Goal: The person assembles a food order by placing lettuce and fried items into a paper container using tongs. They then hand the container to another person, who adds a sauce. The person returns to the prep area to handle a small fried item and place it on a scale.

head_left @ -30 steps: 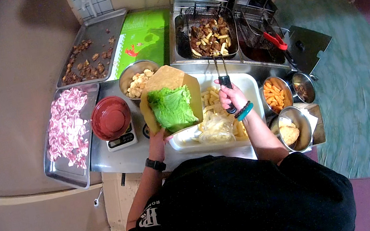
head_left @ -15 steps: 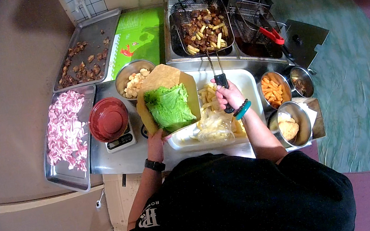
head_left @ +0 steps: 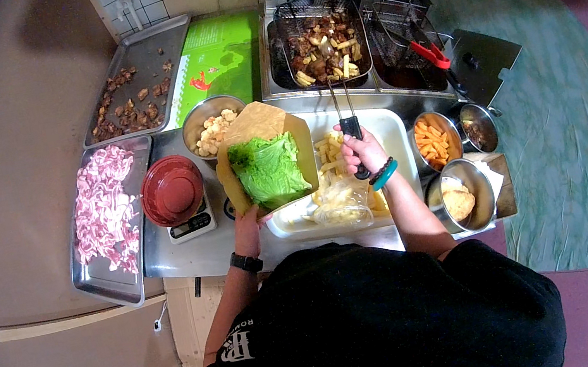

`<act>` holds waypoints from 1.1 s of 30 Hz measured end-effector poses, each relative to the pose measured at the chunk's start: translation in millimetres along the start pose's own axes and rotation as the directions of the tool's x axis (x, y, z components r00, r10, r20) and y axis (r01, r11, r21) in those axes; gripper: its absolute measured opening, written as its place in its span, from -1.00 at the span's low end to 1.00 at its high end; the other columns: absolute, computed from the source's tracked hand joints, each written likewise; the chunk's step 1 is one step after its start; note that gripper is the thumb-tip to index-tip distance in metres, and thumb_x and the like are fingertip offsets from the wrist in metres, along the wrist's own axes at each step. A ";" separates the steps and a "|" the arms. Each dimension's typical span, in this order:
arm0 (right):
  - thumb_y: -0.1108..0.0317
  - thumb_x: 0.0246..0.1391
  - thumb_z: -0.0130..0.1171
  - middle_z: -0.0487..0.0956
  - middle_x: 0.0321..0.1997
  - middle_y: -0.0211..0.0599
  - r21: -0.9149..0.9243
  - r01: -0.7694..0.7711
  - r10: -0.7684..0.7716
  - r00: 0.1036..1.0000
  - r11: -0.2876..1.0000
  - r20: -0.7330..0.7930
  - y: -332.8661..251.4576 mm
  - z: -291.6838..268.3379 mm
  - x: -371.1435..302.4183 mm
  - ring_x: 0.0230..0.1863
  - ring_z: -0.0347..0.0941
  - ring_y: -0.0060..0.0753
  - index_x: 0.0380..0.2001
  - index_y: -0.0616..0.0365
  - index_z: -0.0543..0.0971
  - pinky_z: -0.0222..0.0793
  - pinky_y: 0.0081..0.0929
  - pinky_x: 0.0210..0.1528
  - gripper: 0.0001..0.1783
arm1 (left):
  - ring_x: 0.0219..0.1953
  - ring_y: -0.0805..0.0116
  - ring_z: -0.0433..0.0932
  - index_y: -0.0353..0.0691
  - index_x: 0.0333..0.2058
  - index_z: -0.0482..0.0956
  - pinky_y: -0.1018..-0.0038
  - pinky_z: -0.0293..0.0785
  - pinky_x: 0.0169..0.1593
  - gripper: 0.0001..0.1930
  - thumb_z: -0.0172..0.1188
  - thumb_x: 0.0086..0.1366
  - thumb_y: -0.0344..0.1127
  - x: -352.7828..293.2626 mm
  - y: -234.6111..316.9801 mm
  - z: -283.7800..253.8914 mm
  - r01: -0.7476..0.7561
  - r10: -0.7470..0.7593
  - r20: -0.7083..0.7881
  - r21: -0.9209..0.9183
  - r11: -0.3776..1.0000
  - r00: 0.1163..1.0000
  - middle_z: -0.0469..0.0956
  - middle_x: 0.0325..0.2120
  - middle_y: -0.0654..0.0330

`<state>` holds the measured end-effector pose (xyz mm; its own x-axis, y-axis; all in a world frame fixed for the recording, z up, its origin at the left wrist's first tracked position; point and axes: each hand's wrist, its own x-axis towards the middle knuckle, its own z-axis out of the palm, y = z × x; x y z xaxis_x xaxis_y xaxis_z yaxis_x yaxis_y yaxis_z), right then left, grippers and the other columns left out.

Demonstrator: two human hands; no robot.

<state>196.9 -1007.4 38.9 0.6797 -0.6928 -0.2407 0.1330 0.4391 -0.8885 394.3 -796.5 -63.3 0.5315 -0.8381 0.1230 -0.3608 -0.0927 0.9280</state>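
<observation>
My left hand (head_left: pixel 247 227) grips the lower left side of an open brown paper food box (head_left: pixel 257 120). Green lettuce leaves (head_left: pixel 269 166) line the box. My right hand (head_left: pixel 365 151) is wrapped round the black handle of a wire fryer basket (head_left: pixel 319 8), which sits over the left well of the fryer. Browned meat chunks and pale fries (head_left: pixel 325 48) fill the basket, slightly smeared by motion. Below both hands lies a white tray (head_left: pixel 399 135) of fries, with a clear plastic bag (head_left: pixel 342 210) among them.
To the left are a red bowl (head_left: pixel 172 190) on a scale (head_left: pixel 193 225), a tray of sliced raw meat (head_left: pixel 109 208) and a tray of browned pieces (head_left: pixel 138 105). A steel bowl (head_left: pixel 213 123) stands behind the box. Red-handled tongs (head_left: pixel 432 54) and steel pots (head_left: pixel 437 141) are at right.
The meat and fries in the basket have shifted about and settled lower. My right hand has moved very slightly; my left hand and the box have hardly moved.
</observation>
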 end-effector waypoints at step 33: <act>0.34 0.10 -0.22 0.14 -0.68 -0.59 0.231 -0.179 0.133 0.970 0.956 0.202 -49.5 -25.7 15.5 -0.77 -0.03 -0.78 -0.08 0.19 0.24 -0.12 -0.82 -0.79 -0.69 | -0.26 0.31 0.40 -0.29 -0.15 0.26 0.42 0.44 -0.25 -0.69 -0.11 0.21 -0.21 6.3 34.5 6.3 0.336 -0.449 0.057 -0.747 0.573 0.892 0.36 -0.23 0.17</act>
<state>182.4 -1054.5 69.1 0.8229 -0.4983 -0.2730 0.1717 0.6761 -0.7165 380.3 -808.4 -32.7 0.5923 -0.7365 -0.3268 0.5444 0.0668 0.8362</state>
